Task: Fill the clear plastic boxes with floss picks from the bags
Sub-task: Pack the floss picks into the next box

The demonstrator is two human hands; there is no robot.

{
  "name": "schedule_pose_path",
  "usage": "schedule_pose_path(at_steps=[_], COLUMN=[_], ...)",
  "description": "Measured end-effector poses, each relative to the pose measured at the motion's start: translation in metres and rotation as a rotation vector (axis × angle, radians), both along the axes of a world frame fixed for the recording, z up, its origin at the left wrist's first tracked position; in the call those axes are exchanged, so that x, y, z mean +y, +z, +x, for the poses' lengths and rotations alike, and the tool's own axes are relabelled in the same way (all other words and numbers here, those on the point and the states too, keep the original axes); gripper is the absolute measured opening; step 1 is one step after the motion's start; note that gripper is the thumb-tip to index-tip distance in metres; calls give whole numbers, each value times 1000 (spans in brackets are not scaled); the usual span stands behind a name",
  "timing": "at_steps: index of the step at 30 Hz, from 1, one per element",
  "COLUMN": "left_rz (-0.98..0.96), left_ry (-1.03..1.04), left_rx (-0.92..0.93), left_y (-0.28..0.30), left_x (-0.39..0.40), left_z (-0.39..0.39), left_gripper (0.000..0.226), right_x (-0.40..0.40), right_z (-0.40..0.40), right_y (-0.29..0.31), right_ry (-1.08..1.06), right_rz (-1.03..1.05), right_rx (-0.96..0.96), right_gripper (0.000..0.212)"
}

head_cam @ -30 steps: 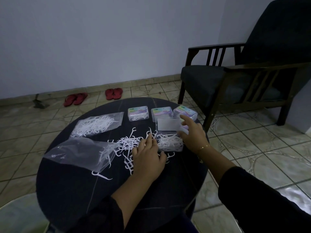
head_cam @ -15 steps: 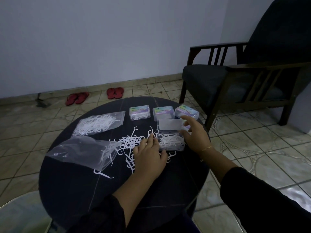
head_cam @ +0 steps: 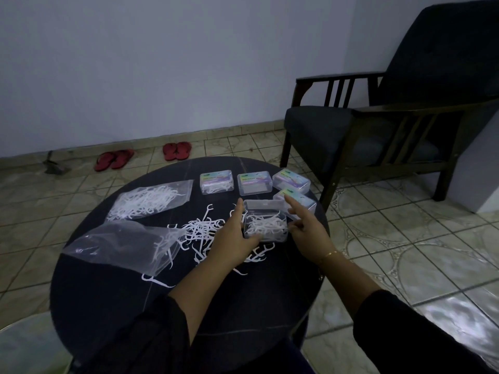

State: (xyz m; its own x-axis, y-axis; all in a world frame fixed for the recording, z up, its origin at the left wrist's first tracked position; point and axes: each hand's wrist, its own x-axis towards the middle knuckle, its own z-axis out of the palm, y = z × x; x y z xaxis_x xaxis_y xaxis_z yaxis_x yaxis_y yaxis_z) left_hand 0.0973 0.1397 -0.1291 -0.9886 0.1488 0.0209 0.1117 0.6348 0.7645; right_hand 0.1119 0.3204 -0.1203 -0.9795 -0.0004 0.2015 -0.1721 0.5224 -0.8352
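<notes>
An open clear plastic box (head_cam: pixel 266 228) holding white floss picks sits on the dark round table (head_cam: pixel 113 287), its lid (head_cam: pixel 263 205) raised at the back. My left hand (head_cam: pixel 233 236) grips the box's left side, thumb along its front edge. My right hand (head_cam: pixel 305 228) is at the box's right side, index finger raised by the lid's right corner. Loose floss picks (head_cam: pixel 201 230) lie scattered left of the box. One bag (head_cam: pixel 149 201) with many picks lies at the back left. A nearly empty bag (head_cam: pixel 121 244) lies at the front left.
Several closed labelled boxes (head_cam: pixel 253 182) stand in a row behind the open one, another (head_cam: pixel 295 201) just behind my right hand. A dark wooden armchair (head_cam: pixel 378 125) stands right of the table. Red slippers (head_cam: pixel 176 151) lie on the tiled floor by the wall.
My left hand moved from the loose picks to the box's left side and took hold of it. My right hand shifted slightly along the box's right side.
</notes>
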Motion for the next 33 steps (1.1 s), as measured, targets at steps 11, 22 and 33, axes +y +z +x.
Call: schedule_pose_path(at_steps=[11,22,33], left_rz=[5,1,-59], left_ry=[-15,-23,-33], left_rx=[34,59,215], left_y=[-5,-8,-11], left_x=[-3,-5,-9], left_z=[-1,1,8], left_gripper=[95,94,69], right_x=[-4,-17,-18], right_z=[-4,-7,11], right_y=[-9,-12,-15], right_ry=[-93,-188,-236], right_rz=[43,-47,-182], right_rx=[-23,10,76], right_gripper=[66,61,29])
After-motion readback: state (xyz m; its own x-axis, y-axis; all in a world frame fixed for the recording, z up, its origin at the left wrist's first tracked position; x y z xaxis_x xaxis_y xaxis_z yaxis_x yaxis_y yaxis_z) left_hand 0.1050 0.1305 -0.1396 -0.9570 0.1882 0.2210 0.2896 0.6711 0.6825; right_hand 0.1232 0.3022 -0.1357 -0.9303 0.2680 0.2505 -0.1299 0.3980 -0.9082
